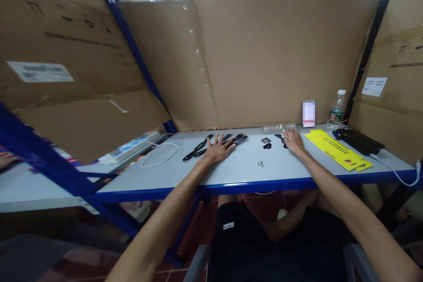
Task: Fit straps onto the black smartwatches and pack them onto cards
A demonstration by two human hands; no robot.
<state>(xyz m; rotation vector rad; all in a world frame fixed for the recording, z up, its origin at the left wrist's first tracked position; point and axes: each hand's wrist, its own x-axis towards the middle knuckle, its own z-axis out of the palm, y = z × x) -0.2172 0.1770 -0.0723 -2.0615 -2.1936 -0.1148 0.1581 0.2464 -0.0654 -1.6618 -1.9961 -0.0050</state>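
Note:
My left hand [218,148] lies with its fingers spread over several black handle-like pieces [197,148] on the white tabletop [231,172]. My right hand [292,140] rests palm down at the back right, touching or beside small black parts [278,136]; what lies under its palm is hidden. Between the hands sit a grey square piece [265,140] and a small black piece [267,146]. Nearer the front edge is a little group of silvery screws [260,164].
Yellow printed sheets [333,150], a black case [360,141] with a white cable, a bottle [336,112] and a phone [309,113] stand or lie at right. A white cable loop [158,162] and power strip [132,147] are left. Cardboard [264,61] walls the back.

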